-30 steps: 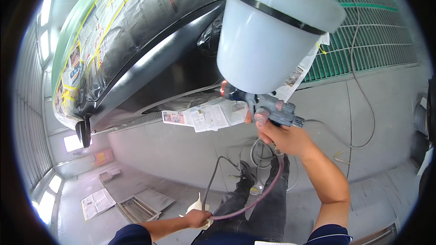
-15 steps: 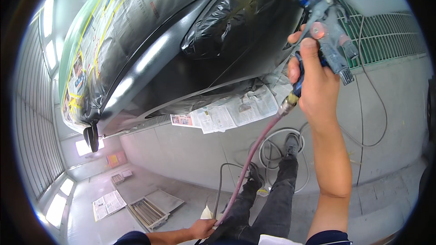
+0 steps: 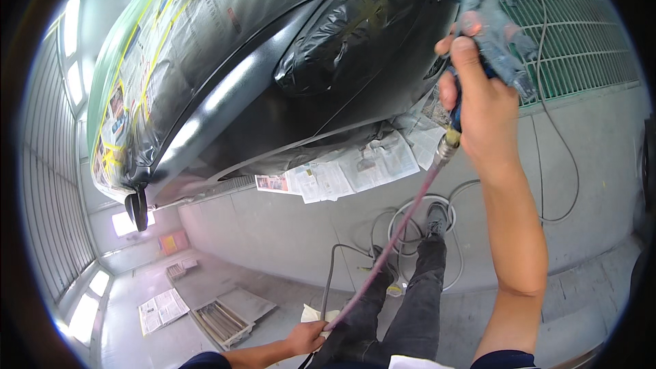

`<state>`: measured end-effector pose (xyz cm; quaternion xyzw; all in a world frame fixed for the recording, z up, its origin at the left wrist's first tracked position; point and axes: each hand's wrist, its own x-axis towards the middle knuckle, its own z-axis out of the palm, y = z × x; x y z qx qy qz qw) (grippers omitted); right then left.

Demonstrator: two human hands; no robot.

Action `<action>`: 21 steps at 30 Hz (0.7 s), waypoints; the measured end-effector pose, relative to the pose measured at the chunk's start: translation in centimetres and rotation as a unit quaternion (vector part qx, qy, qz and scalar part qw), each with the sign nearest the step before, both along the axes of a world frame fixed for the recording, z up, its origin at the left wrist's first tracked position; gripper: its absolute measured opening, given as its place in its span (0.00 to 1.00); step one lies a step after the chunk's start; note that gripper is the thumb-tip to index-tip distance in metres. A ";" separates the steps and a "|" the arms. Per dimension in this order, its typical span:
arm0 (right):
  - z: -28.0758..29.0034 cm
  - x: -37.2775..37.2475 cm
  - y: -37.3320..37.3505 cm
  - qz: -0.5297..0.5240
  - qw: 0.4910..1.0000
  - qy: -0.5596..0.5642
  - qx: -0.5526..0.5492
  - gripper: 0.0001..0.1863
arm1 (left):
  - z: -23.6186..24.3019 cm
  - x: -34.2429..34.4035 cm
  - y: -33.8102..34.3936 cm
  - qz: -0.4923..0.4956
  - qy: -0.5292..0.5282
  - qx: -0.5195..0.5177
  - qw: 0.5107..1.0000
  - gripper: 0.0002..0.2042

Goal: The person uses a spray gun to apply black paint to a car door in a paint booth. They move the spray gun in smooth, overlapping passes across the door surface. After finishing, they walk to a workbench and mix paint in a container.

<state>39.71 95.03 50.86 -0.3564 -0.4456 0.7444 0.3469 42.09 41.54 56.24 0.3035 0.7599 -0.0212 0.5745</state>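
My right hand (image 3: 488, 109) is wrapped round the handle of a spray gun (image 3: 482, 17), raised at the upper right close to the car. The gun is slightly blurred, and its nozzle end points left toward the dark bumper. A pinkish air hose (image 3: 403, 222) runs from the gun's handle down to the lower middle. There my left hand (image 3: 307, 337) is closed round the hose, beside a pale cloth or paper (image 3: 311, 314). The car's dark front panel (image 3: 273, 113) shines wet-looking, with masking film (image 3: 225, 10) and yellow tape above it. Black film (image 3: 331, 48) covers the headlight area.
Newspaper sheets (image 3: 342, 176) hang under the car's lower edge. Coiled hoses (image 3: 424, 215) lie around my feet. A green floor grating (image 3: 574, 41) is at the upper right, with a thin cable across it. A framed grille (image 3: 222, 321) and loose newspaper (image 3: 162, 309) lie at the lower left.
My right hand and the spray gun have moved a little to the right and up slightly, and the hose has swung with them. My left hand stays almost in place on the hose.
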 end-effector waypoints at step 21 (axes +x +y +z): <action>-1.4 3.3 -9.6 0.279 0.958 -0.063 0.034 0.15 | -2.9 1.4 -4.4 -0.034 0.036 -0.008 0.999 0.16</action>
